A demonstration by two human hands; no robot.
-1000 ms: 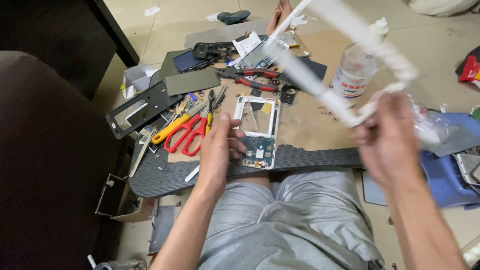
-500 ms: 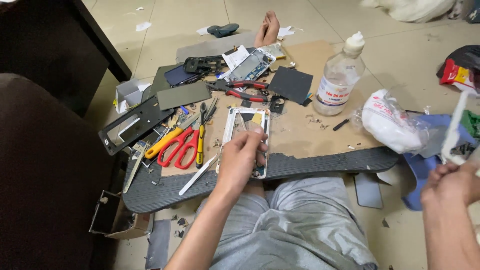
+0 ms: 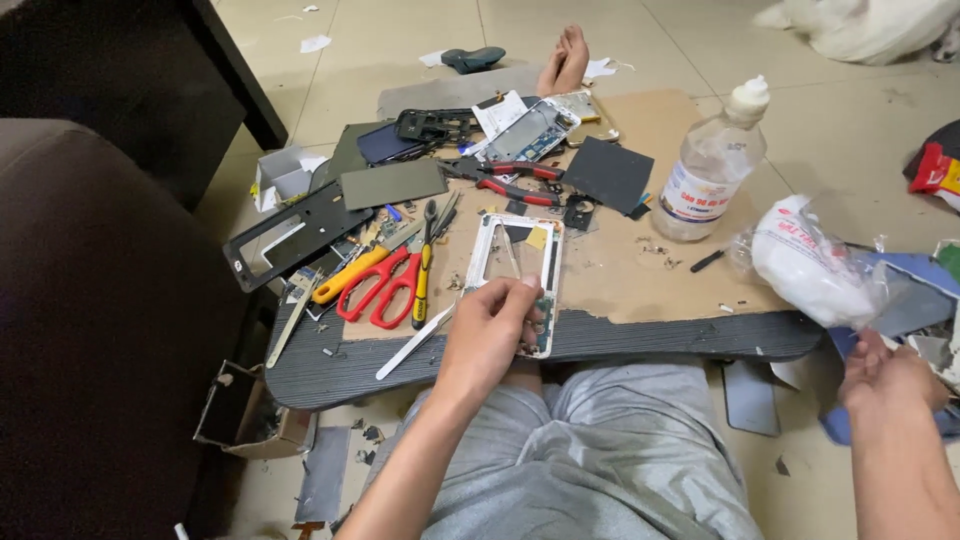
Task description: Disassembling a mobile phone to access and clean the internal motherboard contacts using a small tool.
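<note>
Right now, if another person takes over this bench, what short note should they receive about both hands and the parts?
Left hand: grips the near end of the white phone frame, which lies on the cardboard sheet.
Right hand: off the board at the right, open, holding nothing, below the white plastic bag.
Nearby: red scissors, red pliers, clear bottle.
Done: frame is stripped open, loose parts lie around.
Left: small circuit board at the frame's near end remains in place.

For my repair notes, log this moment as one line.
left hand: holds white phone frame on board | right hand: empty, off board, by white bag | scissors left of frame
</note>
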